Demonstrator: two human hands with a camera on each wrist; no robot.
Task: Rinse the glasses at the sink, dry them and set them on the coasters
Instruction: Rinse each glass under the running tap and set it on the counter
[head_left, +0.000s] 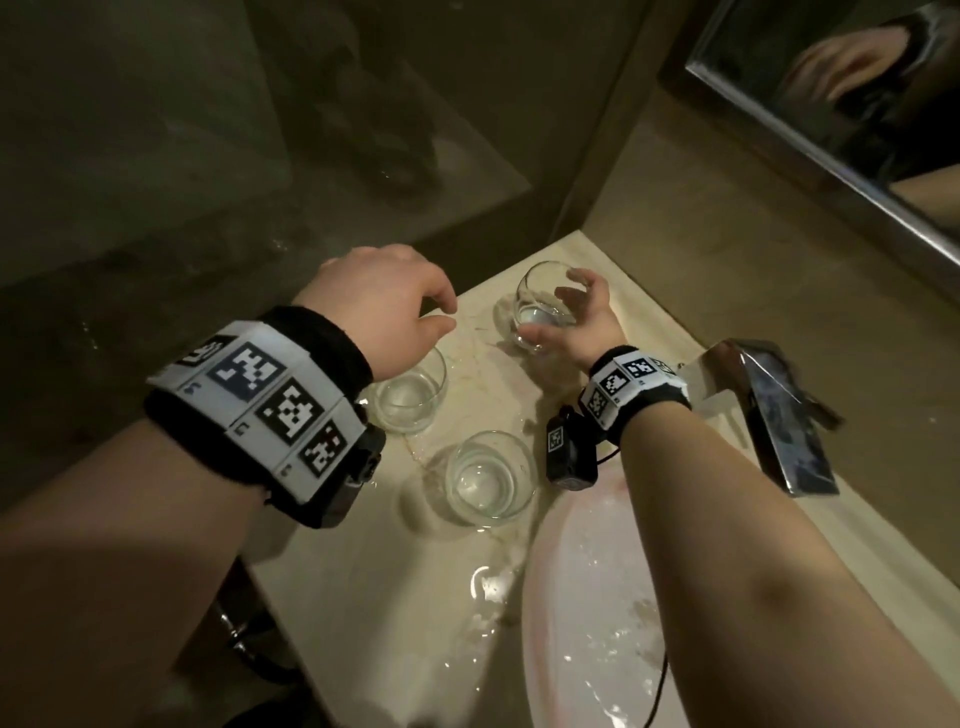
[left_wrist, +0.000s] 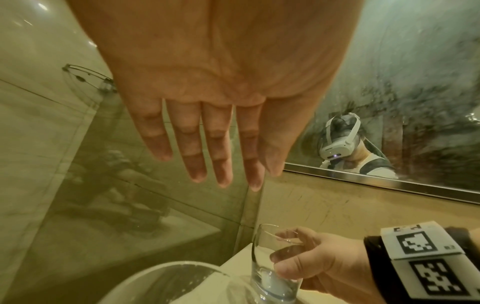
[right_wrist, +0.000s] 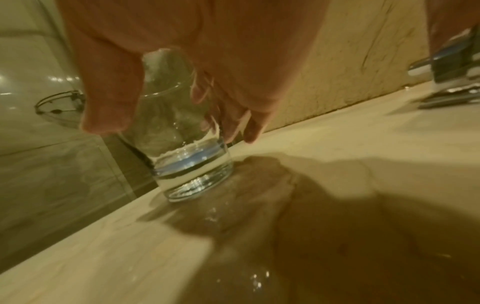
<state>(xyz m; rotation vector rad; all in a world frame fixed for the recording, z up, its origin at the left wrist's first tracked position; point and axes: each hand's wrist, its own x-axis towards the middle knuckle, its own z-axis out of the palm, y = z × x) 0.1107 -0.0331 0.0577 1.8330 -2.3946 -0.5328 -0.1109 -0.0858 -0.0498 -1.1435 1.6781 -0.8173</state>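
From the head view, the far glass (head_left: 540, 306), beyond the sink (head_left: 566, 597) on the counter (head_left: 332, 597), is gripped by the right hand (head_left: 576, 317). In the left wrist view, the left hand (left_wrist: 207, 92) is held flat, fingers straight and together. In the right wrist view, the glass is seen tilted, thumb and fingers curled round it.

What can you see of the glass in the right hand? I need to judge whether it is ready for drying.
The far glass is a clear, stemless tumbler with a thick base and rounded walls. It stands upright, base on the wet stone counter near the back corner, to the left of the tap. The right hand holds its side, thumb on one wall and fingers round the other. Droplets cling inside, so it looks wet. No coaster or cloth is visible.
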